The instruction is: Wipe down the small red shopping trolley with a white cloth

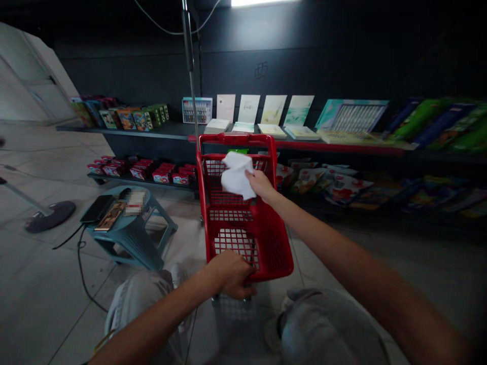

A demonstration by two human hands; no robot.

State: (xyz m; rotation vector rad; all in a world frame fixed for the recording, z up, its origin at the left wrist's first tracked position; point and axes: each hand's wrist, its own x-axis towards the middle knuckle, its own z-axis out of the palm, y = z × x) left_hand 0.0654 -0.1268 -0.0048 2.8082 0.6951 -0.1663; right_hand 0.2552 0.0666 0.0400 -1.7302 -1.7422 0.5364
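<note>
My right hand (261, 183) is shut on a crumpled white cloth (236, 176), holding it inside the upper end of a red plastic shopping basket on a trolley (236, 138). The cloth hangs against the far part of the basket's mesh wall. My left hand (232, 274) grips the near rim of the basket. The basket stands upright between my knees in grey trousers (327, 329), and its floor grid shows no goods.
A teal plastic stool (131, 235) at left holds a dark tablet, a book and a blurred item. Behind it are a round fan base (49, 215) and a floor cable. Dark shelves (167, 131) of boxes, cards and books run along the back; a metal pole rises near the basket.
</note>
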